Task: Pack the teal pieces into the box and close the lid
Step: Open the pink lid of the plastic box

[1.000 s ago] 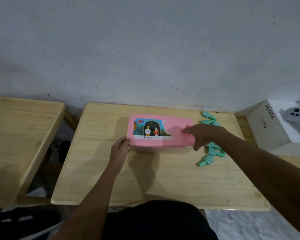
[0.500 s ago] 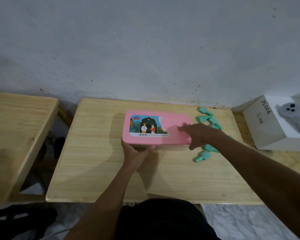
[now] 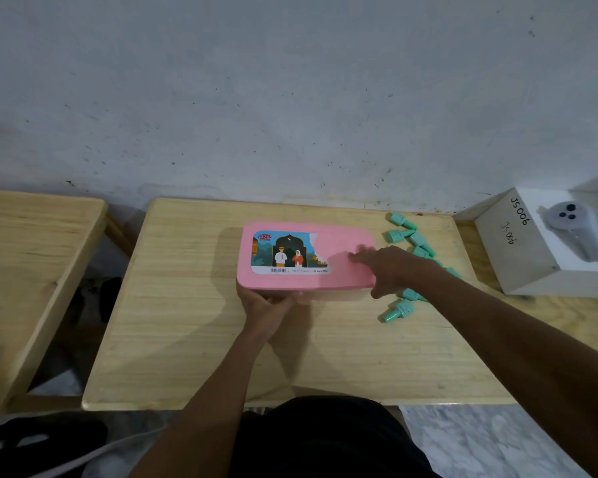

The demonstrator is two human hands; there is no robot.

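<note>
A pink box (image 3: 342, 246) with a picture label on its lid lies on the wooden table (image 3: 194, 322), lid down. My left hand (image 3: 266, 305) grips the box's near left edge, fingers tucked under the lid's rim. My right hand (image 3: 390, 270) rests on the lid's right end, fingers spread flat on top and thumb down at the corner. Several teal pieces (image 3: 399, 310) lie loose on the table to the right of the box, some partly hidden behind my right wrist.
A white box (image 3: 518, 250) marked JS006, holding a grey device, stands at the right beyond the table. A second wooden table (image 3: 25, 243) stands at the left, with a gap between. A grey wall runs along the back.
My left hand has moved from the box's left end to its near front edge and stays there. My right hand has stayed on the lid's right end.
</note>
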